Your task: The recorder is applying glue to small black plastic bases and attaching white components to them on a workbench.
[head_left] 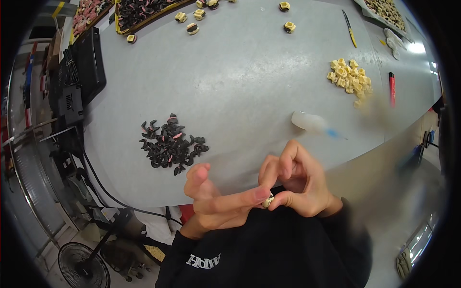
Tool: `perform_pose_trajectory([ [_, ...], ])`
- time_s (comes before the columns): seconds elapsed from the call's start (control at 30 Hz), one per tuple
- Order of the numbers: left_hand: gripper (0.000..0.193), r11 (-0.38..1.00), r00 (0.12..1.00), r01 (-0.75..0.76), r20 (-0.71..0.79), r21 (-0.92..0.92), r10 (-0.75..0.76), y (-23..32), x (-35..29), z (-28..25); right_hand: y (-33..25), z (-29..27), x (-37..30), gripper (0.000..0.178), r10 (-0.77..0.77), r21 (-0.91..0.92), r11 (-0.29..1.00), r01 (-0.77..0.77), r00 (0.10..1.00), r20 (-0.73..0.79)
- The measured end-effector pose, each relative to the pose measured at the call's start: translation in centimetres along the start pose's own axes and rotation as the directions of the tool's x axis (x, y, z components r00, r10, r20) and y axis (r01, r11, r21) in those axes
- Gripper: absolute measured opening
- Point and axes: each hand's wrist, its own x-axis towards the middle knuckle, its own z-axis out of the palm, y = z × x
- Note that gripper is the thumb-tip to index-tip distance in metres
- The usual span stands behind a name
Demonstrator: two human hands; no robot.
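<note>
Close to my body, beyond the table's near edge, my left hand point(218, 204) and my right hand point(303, 185) meet around one small cream-and-black piece point(268, 200). Fingertips and thumbs of both hands pinch it, hiding much of its shape. To the left on the table lies a loose pile of black curved pieces point(168, 144), some with pink ridges. A heap of small cream square pieces point(349, 77) with hollow tops sits at the far right. Just beyond my right hand, a whitish bottle point(307, 122) with a blue needle-like tip lies on its side.
Several cream-and-black pieces point(193, 28) stand along the far side, near a tray of black pieces point(139, 12). A yellow-handled knife point(352, 36), a red marker point(392, 91) and a crumpled white cloth point(394, 43) lie at right. A black device point(89, 67) occupies the left edge.
</note>
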Motion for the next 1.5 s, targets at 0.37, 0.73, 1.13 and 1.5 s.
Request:
perform_pose_trajectory([
  [0.37, 0.029, 0.998, 0.993, -0.061, -0.106, -0.030, 0.058, -0.1, 0.1, 0.2, 0.4, 0.1, 0.1, 0.044, 0.057, 0.119, 0.991, -0.066, 0.995, 0.083],
  [0.73, 0.027, 0.746, 0.836, 0.546, 0.195, -0.382, -0.512, 0.3, 1.4, -0.8, 1.1, 0.4, 0.4, 0.034, 0.287, 0.398, 0.877, -0.269, 0.958, 0.016],
  [1.13, 0.023, 0.819, 0.823, 0.483, -0.158, -0.310, -0.546, 0.6, 0.7, -0.8, 1.7, 0.4, 2.0, 0.023, 0.049, 0.049, 0.998, -0.042, 0.986, -0.157],
  [1.5, 0.024, 0.679, 0.900, 0.419, -0.179, 0.603, -0.397, -0.3, 1.8, -3.9, 2.5, 0.5, 0.4, 0.025, -0.596, -0.595, 0.674, 0.437, 0.798, -0.090],
])
